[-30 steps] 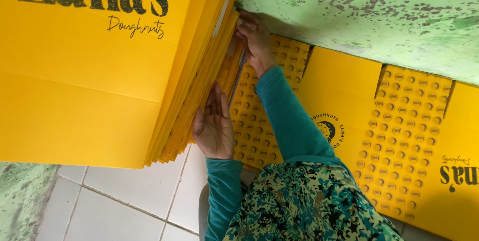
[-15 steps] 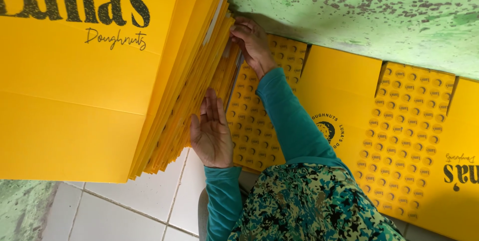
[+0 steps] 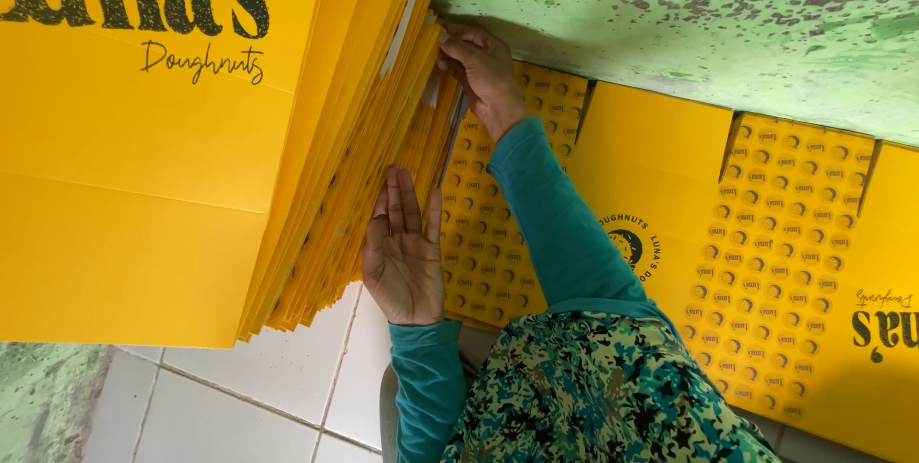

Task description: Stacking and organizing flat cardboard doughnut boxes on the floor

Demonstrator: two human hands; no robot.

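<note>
Filling the view from 9 to 12 o'clock: a thick stack of yellow printed carton blanks (image 3: 163, 185), standing on edge, its fanned sheet edges facing 3 o'clock. Behind, from 12 to 2 o'clock, a green speckled surface (image 3: 689, 22). Below that, from 3 to 5 o'clock, more flat yellow blanks (image 3: 785, 262) with a doughnut pattern, lying spread out. At 7 o'clock, white floor tiles (image 3: 249, 406).

Left hand (image 3: 404, 257) released and flat, fingers straight, pressed against the stack's sheet edges near centre. Right hand (image 3: 479, 66) at 12 o'clock, fingers clenched around a few sheet edges at the far end of the stack, grasping them.

For doing this well, likely best to keep the left hand bracing the edges so the pile stays square, and to part the sheets at the corner with the right fingertips rather than tugging, to avoid creasing or spilling the fan.
</note>
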